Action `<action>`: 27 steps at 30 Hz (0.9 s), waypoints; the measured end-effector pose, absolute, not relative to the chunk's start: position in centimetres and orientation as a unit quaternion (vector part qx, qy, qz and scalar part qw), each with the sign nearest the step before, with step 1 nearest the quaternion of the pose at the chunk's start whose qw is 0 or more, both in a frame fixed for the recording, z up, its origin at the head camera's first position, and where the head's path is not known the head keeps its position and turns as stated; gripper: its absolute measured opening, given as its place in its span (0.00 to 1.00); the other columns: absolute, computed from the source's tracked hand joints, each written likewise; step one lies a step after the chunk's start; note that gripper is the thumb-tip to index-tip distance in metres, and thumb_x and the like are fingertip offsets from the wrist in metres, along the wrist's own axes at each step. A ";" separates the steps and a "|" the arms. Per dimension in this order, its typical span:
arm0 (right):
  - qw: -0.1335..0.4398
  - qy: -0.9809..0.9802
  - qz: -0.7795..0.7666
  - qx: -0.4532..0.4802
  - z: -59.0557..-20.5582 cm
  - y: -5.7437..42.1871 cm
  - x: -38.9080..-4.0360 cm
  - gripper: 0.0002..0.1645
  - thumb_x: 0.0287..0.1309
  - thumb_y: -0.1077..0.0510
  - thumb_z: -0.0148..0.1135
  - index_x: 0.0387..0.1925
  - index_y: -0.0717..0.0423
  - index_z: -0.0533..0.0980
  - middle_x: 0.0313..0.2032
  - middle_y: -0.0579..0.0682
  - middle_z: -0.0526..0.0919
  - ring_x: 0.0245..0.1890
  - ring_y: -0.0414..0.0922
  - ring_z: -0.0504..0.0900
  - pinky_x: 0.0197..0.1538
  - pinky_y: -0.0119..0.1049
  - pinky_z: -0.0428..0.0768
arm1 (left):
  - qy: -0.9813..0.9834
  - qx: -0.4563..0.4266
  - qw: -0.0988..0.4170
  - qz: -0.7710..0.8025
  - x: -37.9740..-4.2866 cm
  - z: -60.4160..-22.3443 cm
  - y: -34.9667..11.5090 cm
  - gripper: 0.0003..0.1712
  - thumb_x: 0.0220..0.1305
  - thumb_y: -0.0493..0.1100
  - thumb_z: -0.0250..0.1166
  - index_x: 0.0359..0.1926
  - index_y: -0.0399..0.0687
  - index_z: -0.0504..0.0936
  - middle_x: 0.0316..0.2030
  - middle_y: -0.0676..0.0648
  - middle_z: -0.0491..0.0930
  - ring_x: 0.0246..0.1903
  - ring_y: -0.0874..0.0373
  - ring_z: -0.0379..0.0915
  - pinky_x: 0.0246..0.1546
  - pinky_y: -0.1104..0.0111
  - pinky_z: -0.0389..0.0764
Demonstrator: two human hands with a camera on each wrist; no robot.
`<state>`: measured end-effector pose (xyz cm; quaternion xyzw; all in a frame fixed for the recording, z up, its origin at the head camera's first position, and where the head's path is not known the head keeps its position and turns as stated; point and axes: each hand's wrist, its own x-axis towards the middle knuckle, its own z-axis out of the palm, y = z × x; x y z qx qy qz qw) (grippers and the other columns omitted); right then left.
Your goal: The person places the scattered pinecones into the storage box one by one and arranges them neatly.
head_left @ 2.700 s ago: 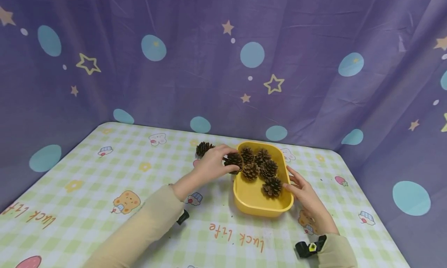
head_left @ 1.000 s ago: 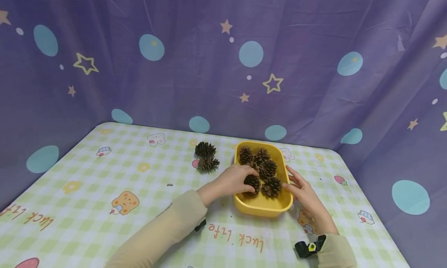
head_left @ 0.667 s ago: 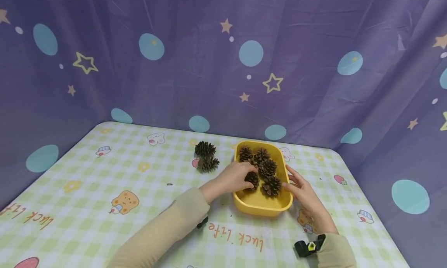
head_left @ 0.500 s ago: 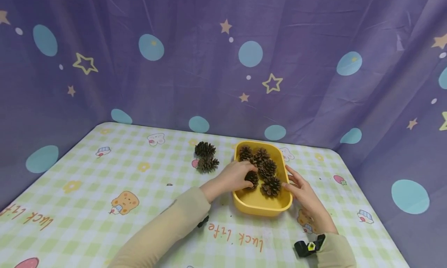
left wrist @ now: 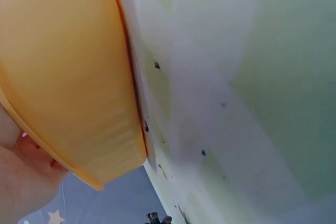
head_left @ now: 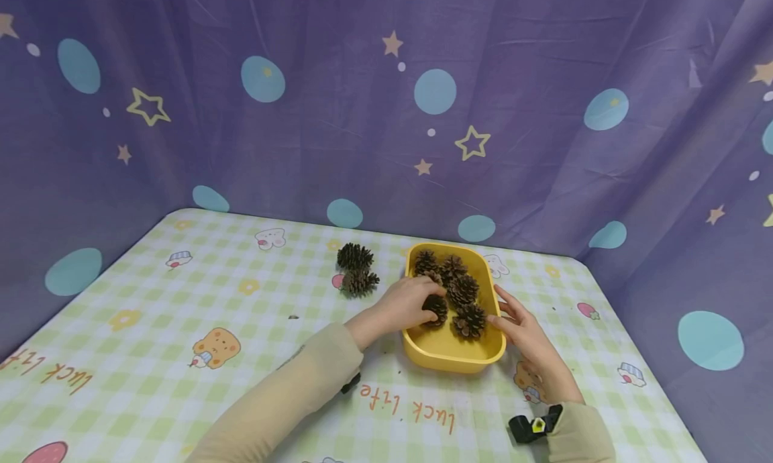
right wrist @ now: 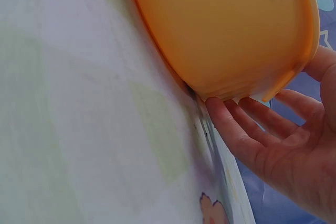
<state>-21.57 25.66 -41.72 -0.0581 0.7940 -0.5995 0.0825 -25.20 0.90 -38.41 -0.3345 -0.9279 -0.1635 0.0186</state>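
My left hand [head_left: 407, 305] reaches over the near-left rim of a yellow plastic bin [head_left: 453, 364]. Its thumb and fingers hold a brown pine cone [head_left: 436, 310] low inside the bin. In the left wrist view the bin's outer wall [left wrist: 68, 77] hides that pine cone, and part of the left hand [left wrist: 26, 177] shows over the rim. My right hand [head_left: 531, 335] holds the bin's right side. The right wrist view has the right hand's [right wrist: 294, 156] fingers against the outer wall, thumb at the rim. Several more pine cones [head_left: 463, 290] lie in the bin.
Two pine cones stand on the table left of the bin, a darker one [head_left: 354, 257] behind a browner one [head_left: 359, 282]. A checked cloth [head_left: 181, 302] covers the table. Small dark bits lie scattered on it. A purple curtain [head_left: 338, 114] hangs behind.
My left hand has carried a pine cone from beside the left rim down into the bin, then shifted it slightly toward the back. The right hand has stayed at the bin's right side.
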 end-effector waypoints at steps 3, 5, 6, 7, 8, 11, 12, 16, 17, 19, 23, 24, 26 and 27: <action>0.084 0.790 -0.604 -0.060 -41.7 25.6 -21.5 0.41 0.62 0.55 0.54 0.70 0.42 0.46 0.64 0.64 0.59 0.56 0.58 0.70 0.44 0.40 0.81 | -0.926 -0.330 0.017 -0.183 -25.0 -38.3 0.7 0.24 0.56 0.49 0.65 0.55 0.53 0.76 0.54 0.51 0.73 0.54 0.57 0.69 0.56 0.63 0.70; 0.084 0.789 -0.605 -0.060 -41.6 25.6 -21.4 0.41 0.62 0.55 0.54 0.70 0.42 0.46 0.64 0.64 0.59 0.57 0.59 0.70 0.43 0.40 0.81 | -0.924 -0.326 0.021 -0.196 -24.9 -38.1 0.5 0.23 0.57 0.49 0.64 0.54 0.52 0.76 0.54 0.50 0.73 0.54 0.56 0.70 0.56 0.63 0.71; 0.084 0.789 -0.606 -0.060 -41.6 25.6 -21.4 0.41 0.62 0.55 0.54 0.70 0.42 0.46 0.64 0.64 0.59 0.56 0.59 0.70 0.43 0.40 0.81 | -0.924 -0.324 0.025 -0.202 -24.8 -38.0 0.3 0.22 0.57 0.49 0.64 0.53 0.52 0.77 0.53 0.50 0.74 0.53 0.56 0.70 0.55 0.64 0.72; 0.084 0.789 -0.606 -0.060 -41.7 25.6 -21.5 0.41 0.62 0.55 0.54 0.70 0.42 0.46 0.64 0.64 0.59 0.56 0.59 0.70 0.43 0.40 0.81 | -0.924 -0.320 0.032 -0.207 -24.8 -37.9 0.2 0.21 0.58 0.48 0.63 0.53 0.52 0.77 0.53 0.50 0.74 0.52 0.56 0.71 0.54 0.64 0.72; 0.084 0.789 -0.605 -0.059 -41.7 25.6 -21.5 0.41 0.62 0.55 0.54 0.70 0.42 0.46 0.63 0.64 0.59 0.56 0.58 0.70 0.43 0.40 0.81 | -0.924 -0.315 0.039 -0.212 -24.8 -37.7 0.0 0.20 0.58 0.48 0.63 0.52 0.52 0.77 0.52 0.50 0.75 0.51 0.56 0.71 0.54 0.64 0.73; 0.084 0.791 -0.603 -0.055 -41.7 25.6 -21.6 0.41 0.62 0.55 0.54 0.70 0.42 0.47 0.63 0.63 0.60 0.56 0.57 0.71 0.43 0.40 0.81 | -0.926 -0.295 0.062 -0.227 -25.1 -37.4 -0.7 0.19 0.58 0.47 0.63 0.51 0.51 0.77 0.49 0.51 0.76 0.49 0.56 0.73 0.52 0.64 0.74; 0.083 0.791 -0.603 -0.053 -41.8 25.7 -21.6 0.40 0.61 0.55 0.54 0.70 0.42 0.47 0.63 0.63 0.60 0.55 0.57 0.72 0.43 0.40 0.81 | -0.926 -0.290 0.070 -0.232 -25.2 -37.2 -1.0 0.18 0.59 0.46 0.63 0.51 0.51 0.77 0.48 0.51 0.77 0.47 0.56 0.74 0.50 0.64 0.75; 0.084 0.793 -0.602 -0.045 -41.8 25.7 -21.8 0.40 0.62 0.56 0.54 0.70 0.41 0.47 0.63 0.62 0.61 0.56 0.57 0.71 0.44 0.41 0.81 | -0.926 -0.267 0.092 -0.251 -25.6 -36.9 -2.3 0.19 0.59 0.45 0.62 0.52 0.49 0.77 0.46 0.50 0.77 0.44 0.57 0.75 0.46 0.65 0.77; 0.084 0.793 -0.602 -0.044 -41.9 25.7 -21.8 0.40 0.61 0.56 0.54 0.70 0.41 0.47 0.63 0.61 0.61 0.56 0.57 0.71 0.45 0.41 0.81 | -0.926 -0.262 0.097 -0.254 -25.7 -36.9 -2.6 0.19 0.59 0.45 0.62 0.52 0.49 0.77 0.45 0.50 0.78 0.44 0.57 0.75 0.45 0.65 0.77; 0.085 0.794 -0.600 -0.043 -41.8 25.6 -21.8 0.40 0.62 0.55 0.54 0.70 0.40 0.47 0.63 0.61 0.61 0.56 0.57 0.70 0.45 0.41 0.81 | -0.928 -0.250 0.104 -0.257 -25.9 -36.9 -3.4 0.19 0.59 0.45 0.62 0.53 0.49 0.77 0.46 0.50 0.78 0.44 0.57 0.74 0.44 0.65 0.77; 0.086 0.798 -0.594 -0.044 -41.8 25.6 -21.7 0.40 0.61 0.54 0.54 0.70 0.40 0.47 0.63 0.61 0.61 0.57 0.58 0.70 0.46 0.42 0.80 | -0.928 -0.234 0.104 -0.269 -26.2 -37.3 -4.9 0.20 0.59 0.45 0.62 0.53 0.48 0.77 0.48 0.50 0.77 0.46 0.56 0.74 0.46 0.64 0.76; 0.087 0.799 -0.593 -0.045 -41.7 25.6 -21.6 0.40 0.62 0.54 0.54 0.70 0.40 0.46 0.63 0.61 0.60 0.57 0.58 0.70 0.46 0.42 0.80 | -0.929 -0.231 0.102 -0.270 -26.3 -37.4 -5.3 0.20 0.59 0.44 0.63 0.53 0.48 0.76 0.48 0.49 0.77 0.46 0.55 0.73 0.46 0.63 0.76; 0.087 0.800 -0.591 -0.046 -41.7 25.6 -21.6 0.40 0.62 0.54 0.54 0.70 0.40 0.46 0.64 0.61 0.60 0.57 0.59 0.69 0.46 0.42 0.80 | -0.931 -0.229 0.102 -0.267 -26.5 -37.6 -6.0 0.21 0.58 0.44 0.63 0.53 0.47 0.76 0.49 0.49 0.76 0.48 0.54 0.73 0.48 0.62 0.76; 0.088 0.801 -0.591 -0.047 -41.6 25.7 -21.6 0.40 0.62 0.54 0.54 0.70 0.40 0.46 0.64 0.61 0.60 0.57 0.59 0.69 0.46 0.42 0.80 | -0.932 -0.228 0.102 -0.262 -26.7 -37.8 -6.4 0.21 0.58 0.44 0.63 0.53 0.46 0.76 0.50 0.48 0.76 0.49 0.53 0.72 0.49 0.62 0.75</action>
